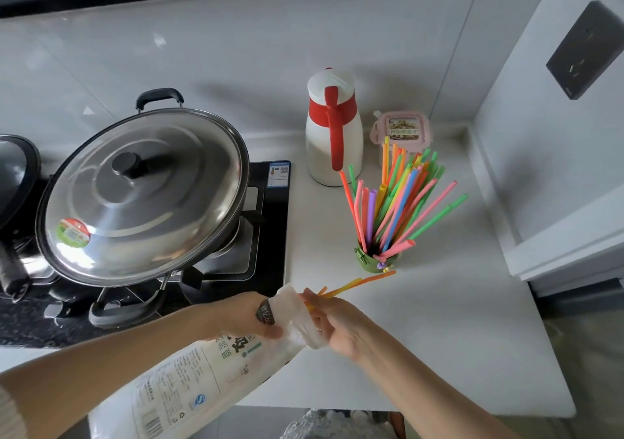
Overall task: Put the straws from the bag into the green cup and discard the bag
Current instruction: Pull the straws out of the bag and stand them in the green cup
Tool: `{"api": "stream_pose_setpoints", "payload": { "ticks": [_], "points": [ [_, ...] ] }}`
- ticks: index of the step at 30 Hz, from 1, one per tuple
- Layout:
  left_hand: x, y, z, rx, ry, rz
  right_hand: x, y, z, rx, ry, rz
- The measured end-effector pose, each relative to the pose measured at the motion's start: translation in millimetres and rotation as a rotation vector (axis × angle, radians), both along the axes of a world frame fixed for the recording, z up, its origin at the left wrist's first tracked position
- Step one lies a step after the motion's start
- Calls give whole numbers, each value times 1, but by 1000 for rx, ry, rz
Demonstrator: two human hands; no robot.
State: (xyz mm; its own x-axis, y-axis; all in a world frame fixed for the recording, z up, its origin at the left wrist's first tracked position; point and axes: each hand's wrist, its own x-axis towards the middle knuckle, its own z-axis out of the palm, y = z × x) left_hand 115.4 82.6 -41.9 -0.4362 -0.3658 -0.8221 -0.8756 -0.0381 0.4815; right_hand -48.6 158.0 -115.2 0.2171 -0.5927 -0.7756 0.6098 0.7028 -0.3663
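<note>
We see a smooth white countertop (422, 337) whose right and near stretches lie bare, its front edge running just beyond the forearms and a white wall closing its right side. To the left sits a black gas hob (266, 236) carrying a broad wok under a polished, domed steel lid (141, 195) with a black knob. At the back stand a rounded white jug (332, 134) with a red band and handle, and beside it a small pink lidded box (401, 129). We see the crinkled, translucent plastic bag (202, 381), printed with green characters, gripped near its mouth by our left hand (246, 317), fingers closed round it. Our right hand (341, 327) pinches a few thin orange and yellow straws (358, 283) drawn from that mouth. Just beyond, the small green cup (369, 259) holds a fanned bunch of bright straws (398, 199).
</note>
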Motion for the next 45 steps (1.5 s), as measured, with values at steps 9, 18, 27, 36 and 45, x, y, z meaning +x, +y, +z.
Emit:
{"api": "stream_pose_setpoints", "payload": {
  "ticks": [9, 18, 27, 36, 45],
  "points": [
    [17, 3, -4, -194, 35, -54, -7, 0, 19, -52, -15, -152],
    [20, 10, 4, -335, 88, -105, -22, 35, 81, -456, 270, -432],
    [15, -3, 22, -491, 223, -33, -92, 48, 187, -743, 893, -584],
    [8, -16, 23, -502, 295, 19, -89, -3, 182, -655, 1501, -323],
    [0, -23, 19, -498, 314, 26, -84, -50, 140, -556, 1557, -97]
  ]
}}
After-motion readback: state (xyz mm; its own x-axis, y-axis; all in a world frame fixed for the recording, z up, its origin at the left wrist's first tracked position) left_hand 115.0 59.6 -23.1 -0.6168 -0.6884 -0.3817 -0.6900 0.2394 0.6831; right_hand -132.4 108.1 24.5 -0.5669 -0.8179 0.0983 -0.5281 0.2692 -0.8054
